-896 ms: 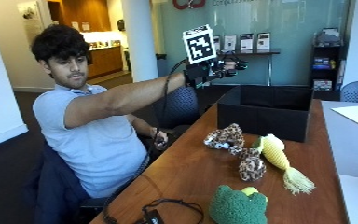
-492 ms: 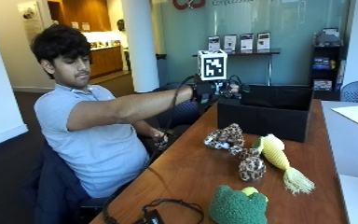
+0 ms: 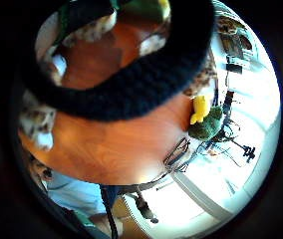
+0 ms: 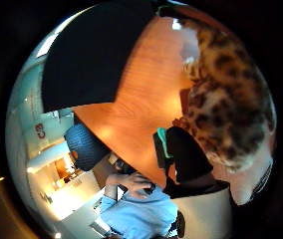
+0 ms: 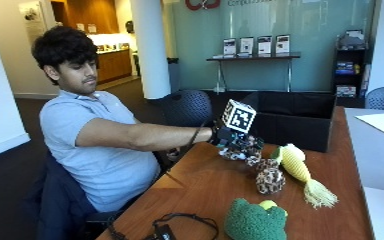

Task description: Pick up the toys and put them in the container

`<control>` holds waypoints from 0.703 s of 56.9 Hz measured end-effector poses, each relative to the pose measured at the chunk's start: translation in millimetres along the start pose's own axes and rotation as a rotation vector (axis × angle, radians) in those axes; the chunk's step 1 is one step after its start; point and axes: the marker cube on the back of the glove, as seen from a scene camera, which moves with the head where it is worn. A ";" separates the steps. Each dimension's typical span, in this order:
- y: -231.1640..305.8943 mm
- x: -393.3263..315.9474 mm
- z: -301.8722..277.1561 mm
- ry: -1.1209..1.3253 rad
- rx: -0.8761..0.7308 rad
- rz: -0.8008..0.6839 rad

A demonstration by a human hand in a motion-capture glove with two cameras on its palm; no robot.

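Person seated at a wooden bench (image 5: 205, 195), right arm extended forward and level. The gloved right hand (image 5: 228, 136) rests on the leopard-spotted plush toy (image 5: 248, 149); whether its fingers grasp it cannot be told. A spotted ball-like toy (image 5: 270, 180), yellow corn toy (image 5: 297, 165) and green plush (image 5: 253, 222) lie nearby; black container (image 5: 292, 122) stands behind. No writing legible.
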 end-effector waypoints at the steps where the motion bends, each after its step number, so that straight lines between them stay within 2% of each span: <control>1: -2.3 -0.2 5.3 -0.007 -0.004 -0.003; 7: -12.8 -5.9 18.6 -0.153 0.108 -0.048; 16: -15.7 -8.1 16.6 -0.145 0.237 -0.051; 40: -16.0 -4.9 16.9 -0.199 0.237 -0.048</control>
